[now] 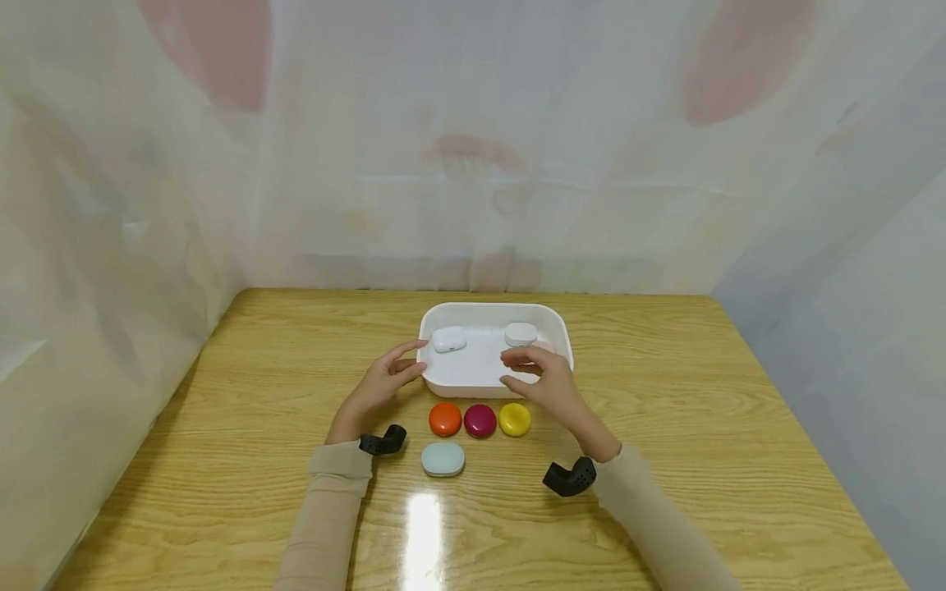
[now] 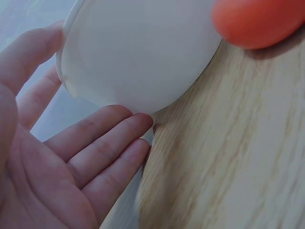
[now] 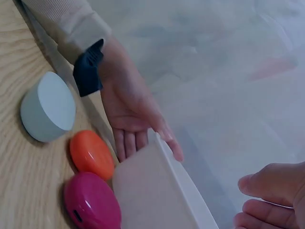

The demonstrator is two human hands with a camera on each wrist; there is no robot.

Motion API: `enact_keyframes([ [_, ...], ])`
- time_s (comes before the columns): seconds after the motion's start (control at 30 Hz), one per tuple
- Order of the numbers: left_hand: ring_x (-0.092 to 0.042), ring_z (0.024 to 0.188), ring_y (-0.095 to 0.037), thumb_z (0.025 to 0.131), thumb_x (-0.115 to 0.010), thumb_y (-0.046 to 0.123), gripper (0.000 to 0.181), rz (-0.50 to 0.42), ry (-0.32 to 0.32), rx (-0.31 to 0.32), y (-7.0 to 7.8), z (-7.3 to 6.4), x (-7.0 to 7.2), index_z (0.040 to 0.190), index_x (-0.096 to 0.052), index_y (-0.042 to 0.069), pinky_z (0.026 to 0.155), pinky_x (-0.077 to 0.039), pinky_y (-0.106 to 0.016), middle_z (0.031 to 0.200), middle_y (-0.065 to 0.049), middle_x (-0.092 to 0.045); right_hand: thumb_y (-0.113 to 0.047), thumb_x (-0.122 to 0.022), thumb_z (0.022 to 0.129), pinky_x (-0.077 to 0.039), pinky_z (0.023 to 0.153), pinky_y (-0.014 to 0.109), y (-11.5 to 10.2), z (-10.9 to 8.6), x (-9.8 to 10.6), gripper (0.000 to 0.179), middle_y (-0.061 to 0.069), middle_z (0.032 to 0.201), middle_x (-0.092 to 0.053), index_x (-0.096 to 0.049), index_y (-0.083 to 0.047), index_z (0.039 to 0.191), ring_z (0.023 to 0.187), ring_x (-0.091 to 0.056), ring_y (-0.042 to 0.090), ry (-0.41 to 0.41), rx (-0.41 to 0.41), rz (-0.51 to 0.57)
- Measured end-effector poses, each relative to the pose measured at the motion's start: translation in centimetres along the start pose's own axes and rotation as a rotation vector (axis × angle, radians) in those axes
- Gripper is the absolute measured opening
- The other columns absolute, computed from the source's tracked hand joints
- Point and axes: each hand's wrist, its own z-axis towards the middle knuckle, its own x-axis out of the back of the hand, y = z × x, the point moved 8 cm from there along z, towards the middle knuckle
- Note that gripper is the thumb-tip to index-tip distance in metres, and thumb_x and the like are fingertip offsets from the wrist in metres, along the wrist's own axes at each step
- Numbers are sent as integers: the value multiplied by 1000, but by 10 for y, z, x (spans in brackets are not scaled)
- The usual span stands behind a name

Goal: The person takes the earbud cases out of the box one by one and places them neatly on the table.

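Tray [image 1: 458,391] | three cases [image 1: 448,339] in (one half-hidden) | four others [image 1: 480,421] seemingly remaining, off near edge | left grip [image 1: 377,386], right grip [image 1: 553,384]: both apart

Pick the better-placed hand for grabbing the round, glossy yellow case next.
Likely the right hand: it looks empty and is nearest the yellow case. The left hand touches the white, rounded tray; the round orange case and round magenta case sit nearer that hand.
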Motion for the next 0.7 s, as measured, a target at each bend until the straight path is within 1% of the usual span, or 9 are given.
enact_keyframes([
  [0.13, -48, 134, -36, 95, -60, 37, 54, -6, -1, 13, -3, 2, 1, 144, -43, 25, 115, -34, -56, 147, -18, -47, 4, -75, 78, -58, 86, 38, 10, 8, 7, 31, 27, 104, -69, -66, 8, 107, 96, -67, 38, 28, -38, -13],
  [0.3, -49, 134, -36, 94, -60, 38, 54, -10, -5, 14, -4, 2, 1, 144, -43, 26, 115, -34, -56, 147, -18, -47, 1, -74, 80, -57, 89, 37, 20, 18, 12, 31, 27, 108, -68, -65, 8, 110, 101, -67, 38, 48, -132, -32],
  [0.5, -50, 133, -35, 94, -61, 39, 55, -3, -1, 8, -4, 2, 2, 144, -44, 26, 114, -37, -55, 145, -18, -50, -1, -73, 82, -56, 92, 40, 36, 30, 14, 32, 29, 112, -67, -65, 8, 112, 105, -66, 37, 78, -217, -81],
  [0.63, -51, 133, -34, 93, -61, 40, 55, -6, 3, 14, -4, 2, 2, 144, -44, 27, 114, -37, -54, 143, -18, -51, -3, -73, 83, -55, 94, 43, 48, 37, 15, 33, 28, 113, -66, -64, 8, 113, 105, -65, 37, 92, -262, -106],
  [0.7, -51, 133, -34, 93, -61, 40, 55, -12, 0, 14, -5, 2, 2, 144, -43, 27, 114, -37, -54, 143, -19, -51, -4, -72, 83, -55, 94, 44, 53, 39, 16, 34, 28, 113, -66, -64, 9, 113, 104, -65, 36, 98, -271, -122],
])
